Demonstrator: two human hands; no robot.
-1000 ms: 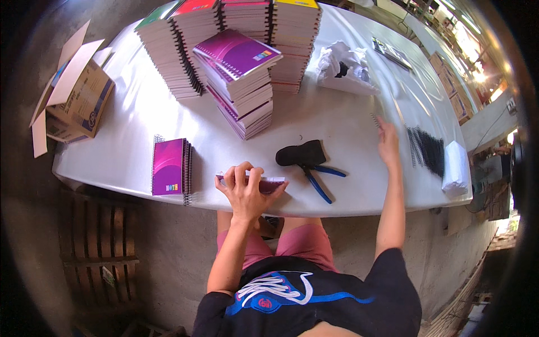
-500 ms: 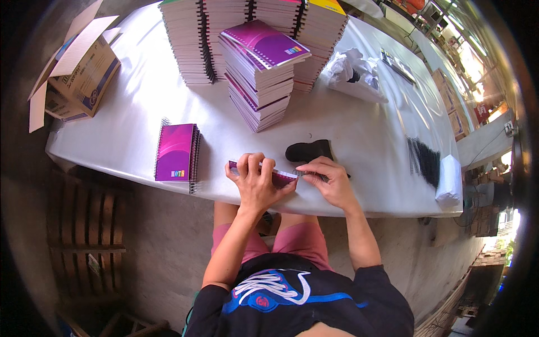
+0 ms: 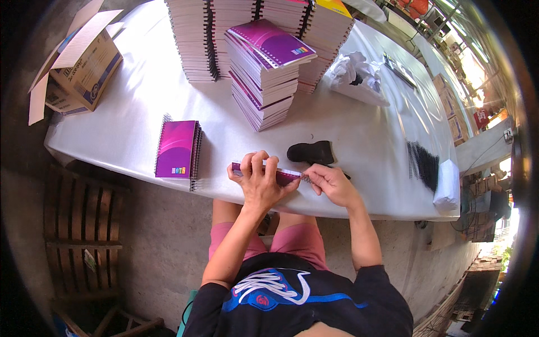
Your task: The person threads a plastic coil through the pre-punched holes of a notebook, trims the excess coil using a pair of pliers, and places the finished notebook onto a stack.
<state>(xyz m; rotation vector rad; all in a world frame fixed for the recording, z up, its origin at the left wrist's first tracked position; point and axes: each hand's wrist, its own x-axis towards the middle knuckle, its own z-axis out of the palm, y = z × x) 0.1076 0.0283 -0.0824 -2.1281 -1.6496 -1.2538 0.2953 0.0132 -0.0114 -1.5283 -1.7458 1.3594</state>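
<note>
Right hand [image 3: 335,186] partly hides coil [image 3: 306,178]

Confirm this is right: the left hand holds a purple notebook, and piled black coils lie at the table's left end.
Wrong end: the head view shows piled black coils at the right end of the table; the left hand does hold a purple notebook.

A broad white tabletop [image 3: 376,140] with a smooth, glossy surface carries, near its front edge on the left, a low pile of purple-covered notebooks with spiral wire edges [image 3: 177,149], and, farther back, a leaning stack of white-paged books topped by a purple cover [image 3: 264,92] before tall rows of thick spiral-edged books [image 3: 193,45]. Right of centre lie a rounded black object [image 3: 310,151] and a tiny dark curl [image 3: 312,136]; beyond them sits a crumpled white wrapper [image 3: 359,78]. Along the right side rest loose black spiral coils [image 3: 424,164] beside a white wrapped bundle [image 3: 447,185].
</note>
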